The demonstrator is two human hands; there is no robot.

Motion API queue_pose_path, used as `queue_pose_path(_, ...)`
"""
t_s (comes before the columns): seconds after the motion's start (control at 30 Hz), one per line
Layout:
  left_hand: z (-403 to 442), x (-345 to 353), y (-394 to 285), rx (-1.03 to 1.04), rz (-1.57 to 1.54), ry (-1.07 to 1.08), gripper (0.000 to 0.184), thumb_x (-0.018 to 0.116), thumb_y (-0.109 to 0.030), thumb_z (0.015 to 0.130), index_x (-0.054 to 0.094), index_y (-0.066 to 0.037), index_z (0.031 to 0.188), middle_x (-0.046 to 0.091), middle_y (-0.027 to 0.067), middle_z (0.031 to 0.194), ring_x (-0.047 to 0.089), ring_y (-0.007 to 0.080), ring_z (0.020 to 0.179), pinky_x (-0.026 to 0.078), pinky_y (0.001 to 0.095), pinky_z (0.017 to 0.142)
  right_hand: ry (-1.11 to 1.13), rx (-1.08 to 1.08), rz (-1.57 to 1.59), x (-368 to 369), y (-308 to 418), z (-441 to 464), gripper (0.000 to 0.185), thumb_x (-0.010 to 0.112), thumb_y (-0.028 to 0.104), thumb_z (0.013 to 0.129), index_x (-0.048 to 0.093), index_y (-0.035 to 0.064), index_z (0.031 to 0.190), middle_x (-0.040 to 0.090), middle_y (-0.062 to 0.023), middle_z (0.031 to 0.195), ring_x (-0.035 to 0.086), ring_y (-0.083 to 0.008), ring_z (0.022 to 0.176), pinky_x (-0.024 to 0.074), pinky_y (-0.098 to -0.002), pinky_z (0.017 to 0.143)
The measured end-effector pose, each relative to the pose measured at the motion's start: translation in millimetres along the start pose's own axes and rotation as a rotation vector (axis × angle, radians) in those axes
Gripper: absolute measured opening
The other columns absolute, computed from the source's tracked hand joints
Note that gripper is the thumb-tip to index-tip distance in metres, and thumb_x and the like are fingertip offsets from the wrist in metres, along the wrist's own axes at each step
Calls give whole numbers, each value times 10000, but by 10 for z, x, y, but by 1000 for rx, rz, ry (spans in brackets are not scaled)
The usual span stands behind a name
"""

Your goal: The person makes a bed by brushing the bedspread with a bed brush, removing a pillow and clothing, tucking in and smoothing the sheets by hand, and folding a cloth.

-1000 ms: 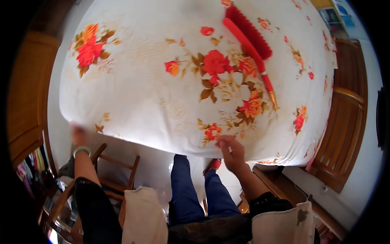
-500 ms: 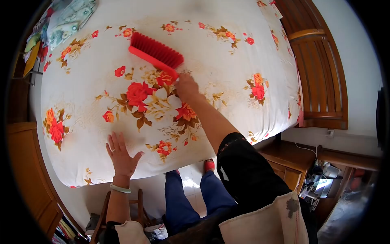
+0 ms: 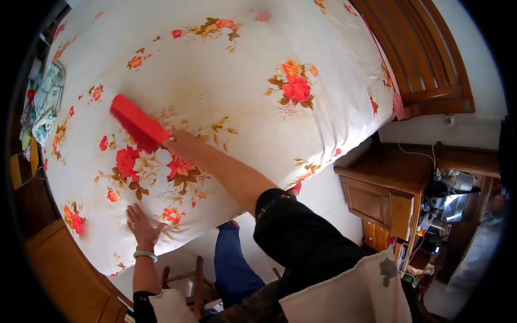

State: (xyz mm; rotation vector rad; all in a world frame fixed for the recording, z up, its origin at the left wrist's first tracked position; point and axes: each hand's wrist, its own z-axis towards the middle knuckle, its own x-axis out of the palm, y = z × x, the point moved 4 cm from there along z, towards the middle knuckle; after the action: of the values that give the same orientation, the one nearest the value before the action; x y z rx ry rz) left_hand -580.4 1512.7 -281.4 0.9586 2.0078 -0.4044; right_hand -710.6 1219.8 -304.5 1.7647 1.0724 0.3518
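Observation:
A red bed brush [image 3: 141, 121] with a long block lies low over the flowered bedsheet [image 3: 242, 91]. Its smooth back faces up and away from me, and the bristles point down toward the sheet and me; exact contact is hard to tell. My right hand [image 3: 184, 145] is wrapped round the brush handle, which the fingers mostly hide. Near the bed's front edge, my left hand [image 3: 144, 229] rests palm down on the sheet with fingers stretched out, holding nothing. A pale bangle [image 3: 146, 255] circles the left wrist.
Folded patterned cloth [image 3: 48, 102] sits beyond the bed's left side. A wooden headboard [image 3: 414, 54] rises at the right. Below it stands a wooden cabinet [image 3: 377, 188] beside cluttered shelves. A wooden stool [image 3: 198, 280] is by my legs.
The brush has turned over, its bristles now facing down toward me, and lies farther left over the large flower cluster. My left hand stays flat by the bed edge. My view has shifted.

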Motion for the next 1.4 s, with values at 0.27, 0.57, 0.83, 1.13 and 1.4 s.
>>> queue_pose_path(0.27,13,-281,-558,-327,461,334,1195,784,-454,645,17,-12,1447,41,193,1519,134,354,1395,231,549,1075,-1159,482,324,-4301,-2977,-3756,258,553,342,903,509,89,920,431,0,558,401,-107,385,324,-261,316)
queue_pose_path(0.57,-661,-398,-3893,446,-91,-72,1017,777,-320,674,163,-14,1425,157,271,1466,179,427,1351,259,495,1066,-1036,390,-36,-3930,-2482,-4380,312,565,292,907,525,32,1074,577,-84,665,558,-191,555,457,-337,511)
queue_pose_path(0.83,-729,263,-4641,115,123,26,1297,847,-425,553,-11,-10,1433,-31,258,1495,5,410,1395,241,598,1040,-20,20,42,-2948,-1579,-2911,444,539,371,881,492,31,1162,625,-247,942,604,-380,906,453,-448,822)
queue_pose_path(1.13,-736,200,-4745,37,135,89,1334,862,-389,560,-71,24,1421,-67,270,1487,-31,409,1394,227,581,1060,-1325,647,342,-4822,-3854,-5306,259,602,290,879,564,41,941,502,-13,579,461,-115,443,380,-281,389)
queue_pose_path(1.4,-643,-183,-4753,115,242,388,1315,863,-409,546,2,57,1423,94,315,1464,107,426,1379,265,451,1085,-1214,384,207,-4405,-2819,-4817,302,579,226,900,533,38,1132,527,-29,668,510,-109,596,445,-278,536)
